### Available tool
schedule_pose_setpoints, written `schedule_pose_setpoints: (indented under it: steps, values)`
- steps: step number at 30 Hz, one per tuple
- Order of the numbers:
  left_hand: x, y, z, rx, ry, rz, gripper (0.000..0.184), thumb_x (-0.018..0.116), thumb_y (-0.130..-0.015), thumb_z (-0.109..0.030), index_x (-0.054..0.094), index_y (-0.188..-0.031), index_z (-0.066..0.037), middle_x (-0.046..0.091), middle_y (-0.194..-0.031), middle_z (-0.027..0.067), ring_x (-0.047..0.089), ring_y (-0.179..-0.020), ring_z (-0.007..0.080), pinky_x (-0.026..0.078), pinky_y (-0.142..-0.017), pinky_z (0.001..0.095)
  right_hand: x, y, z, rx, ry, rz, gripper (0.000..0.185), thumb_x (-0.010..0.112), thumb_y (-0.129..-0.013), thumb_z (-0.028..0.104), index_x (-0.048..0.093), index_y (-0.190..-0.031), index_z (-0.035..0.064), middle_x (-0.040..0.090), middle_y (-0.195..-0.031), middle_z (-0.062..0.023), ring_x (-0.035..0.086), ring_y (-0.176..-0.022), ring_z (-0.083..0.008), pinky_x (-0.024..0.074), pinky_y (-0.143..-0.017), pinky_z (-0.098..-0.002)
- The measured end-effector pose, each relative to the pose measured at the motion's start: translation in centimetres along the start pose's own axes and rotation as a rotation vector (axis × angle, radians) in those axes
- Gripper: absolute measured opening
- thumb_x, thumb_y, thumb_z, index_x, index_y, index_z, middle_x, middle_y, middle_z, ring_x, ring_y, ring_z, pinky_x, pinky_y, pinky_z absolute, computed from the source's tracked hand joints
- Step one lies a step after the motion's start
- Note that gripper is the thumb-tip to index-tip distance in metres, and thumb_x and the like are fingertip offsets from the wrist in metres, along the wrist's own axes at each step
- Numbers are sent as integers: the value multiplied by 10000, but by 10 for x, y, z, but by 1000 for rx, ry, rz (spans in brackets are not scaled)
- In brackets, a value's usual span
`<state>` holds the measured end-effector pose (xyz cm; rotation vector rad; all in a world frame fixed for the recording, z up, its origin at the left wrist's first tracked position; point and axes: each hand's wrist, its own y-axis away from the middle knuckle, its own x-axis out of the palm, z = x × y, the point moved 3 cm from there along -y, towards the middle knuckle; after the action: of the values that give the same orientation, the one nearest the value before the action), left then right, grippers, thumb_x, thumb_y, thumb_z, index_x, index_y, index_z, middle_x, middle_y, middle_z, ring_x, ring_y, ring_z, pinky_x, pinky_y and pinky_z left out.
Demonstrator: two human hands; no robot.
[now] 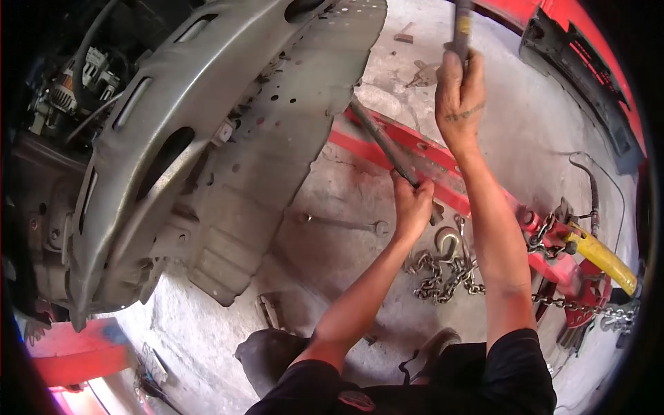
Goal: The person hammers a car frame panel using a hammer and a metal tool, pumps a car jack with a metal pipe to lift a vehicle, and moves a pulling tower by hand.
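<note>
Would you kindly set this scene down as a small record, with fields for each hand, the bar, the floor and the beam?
Left hand: closed around a dark metal bar
Right hand: closed around a tool handle; the tool's far end is out of view
Bar's far end: at the edge of a grey sheet-metal panel; contact unclear
Floor: wrench, chain with hook
Beam: red beam, partly behind the right forearm

The top edge cuts off the tool (463, 29) in the right hand (460, 97) — the left hand (413, 205) hides part of the bar (382, 140).
</note>
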<state>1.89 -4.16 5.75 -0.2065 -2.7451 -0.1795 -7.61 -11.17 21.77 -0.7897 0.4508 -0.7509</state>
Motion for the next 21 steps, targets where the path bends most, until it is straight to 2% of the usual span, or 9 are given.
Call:
schedule_pose_setpoints:
  steps: [2,4,5,8,12,13,16,20,21]
  values:
    - [-4,-5,14,-37,-28,0,432,556,-822,8,373,-1213,19,508,-928,86,524,-720,147,470,-650,297,7,3,-32,-42,162,-31,274,544,-1012,271,493,-1098,16,603,-673,-212,600,-593,-420,461,-565,-479]
    - [-2,-5,15,-17,-67,-8,429,561,-821,0,381,-1210,21,508,-931,91,525,-725,152,471,-663,305,22,23,-100,125,660,527,329,525,-1007,334,465,-1104,26,637,-743,-252,619,-718,-495,479,-661,-561]
    - [-2,0,12,7,-96,-19,429,564,-820,-4,384,-1208,23,509,-931,93,525,-728,155,473,-670,309,27,20,-102,131,725,741,354,504,-1005,375,488,-1066,26,645,-803,-275,623,-788,-507,472,-728,-598]
    - [-7,-15,8,28,-123,-19,429,570,-821,-10,386,-1207,26,509,-929,95,528,-735,158,475,-676,312,25,-4,-83,111,523,539,360,515,-1003,373,528,-1014,14,647,-839,-280,623,-808,-502,471,-734,-588]
    - [-6,0,10,-65,-27,-8,426,571,-822,-16,390,-1205,25,510,-929,90,527,-743,154,474,-677,305,5,13,-49,248,269,292,362,537,-1014,346,554,-927,-6,593,-686,-227,601,-623,-393,457,-623,-492]
    - [-6,-2,13,-63,-17,-2,402,560,-815,-14,397,-1181,18,504,-922,78,519,-738,146,472,-663,306,2,13,-43,209,239,240,317,552,-1015,302,550,-928,-3,563,-635,-198,556,-552,-341,430,-556,-443]
    - [-7,-7,25,-17,-12,11,379,546,-806,-8,400,-1155,11,497,-907,67,512,-726,143,470,-643,307,-6,-1,2,40,66,62,288,561,-1012,267,548,-916,-5,565,-637,-195,537,-522,-335,422,-526,-426]
    - [-5,-6,28,-9,-3,-11,359,533,-803,-6,399,-1136,7,489,-885,71,511,-716,145,479,-623,318,11,10,-38,-121,173,22,220,540,-1004,236,521,-1038,20,622,-706,-238,631,-623,-420,457,-569,-494]
    - [-5,-6,22,-24,-12,-10,358,533,-805,-5,398,-1137,7,489,-882,74,511,-712,145,482,-620,321,22,25,-77,129,445,331,264,518,-1003,287,508,-1111,46,655,-774,-259,651,-745,-476,478,-646,-561]
